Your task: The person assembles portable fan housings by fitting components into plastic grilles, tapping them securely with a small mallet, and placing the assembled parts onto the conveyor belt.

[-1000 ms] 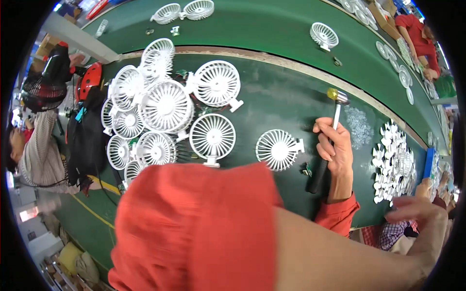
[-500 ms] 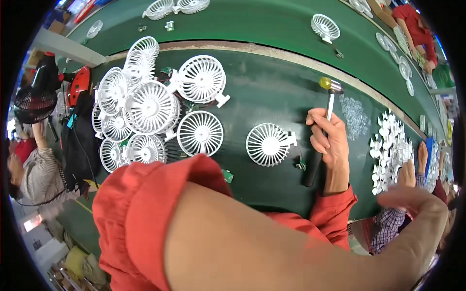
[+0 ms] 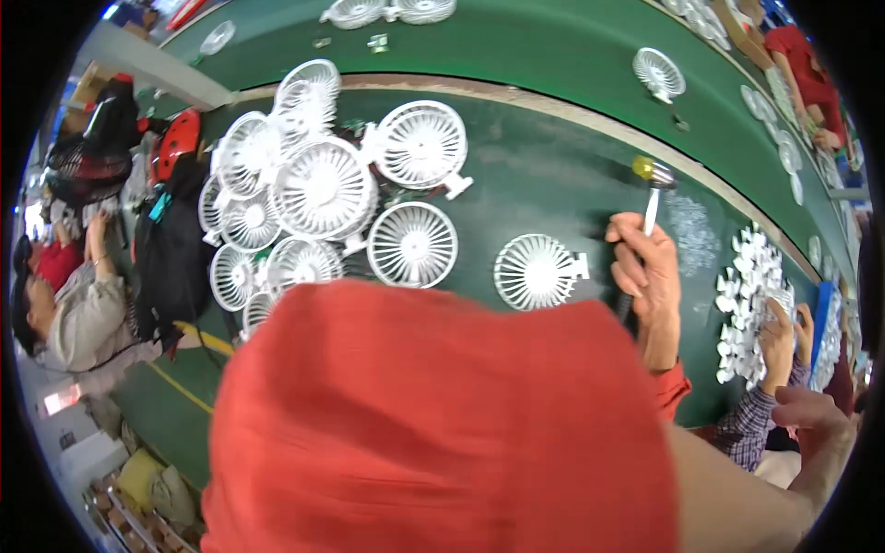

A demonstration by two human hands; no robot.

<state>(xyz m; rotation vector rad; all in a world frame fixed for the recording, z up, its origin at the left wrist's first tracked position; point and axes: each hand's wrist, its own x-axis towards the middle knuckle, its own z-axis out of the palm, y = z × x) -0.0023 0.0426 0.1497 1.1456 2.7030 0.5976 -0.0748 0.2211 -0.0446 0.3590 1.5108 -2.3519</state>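
Note:
My right hand (image 3: 648, 276) is closed around a hammer (image 3: 653, 205) with a yellow striking face, a metal shank and a dark grip. Left of that hand, a round white ribbed fan housing (image 3: 535, 273) lies flat on the green table, its small side tab toward the hand. My left arm, in a red sleeve (image 3: 442, 415), crosses low in front and hides much of the near table. Its hand (image 3: 816, 413) is at the far right, bent back near a co-worker's arm. Its fingers show only partly, and I cannot make out anything in them.
White fan housings (image 3: 323, 187) are heaped at the left. Clear small parts (image 3: 691, 235) and white fan blades (image 3: 751, 300) lie at the right, with a co-worker's hand (image 3: 776, 343) on the blades. Beyond a raised edge, a green conveyor (image 3: 544, 46) carries more housings.
My left sleeve has swung right and now covers more of the near table. The view has shifted, so the tabletop things appear farther right. My right hand still holds the hammer.

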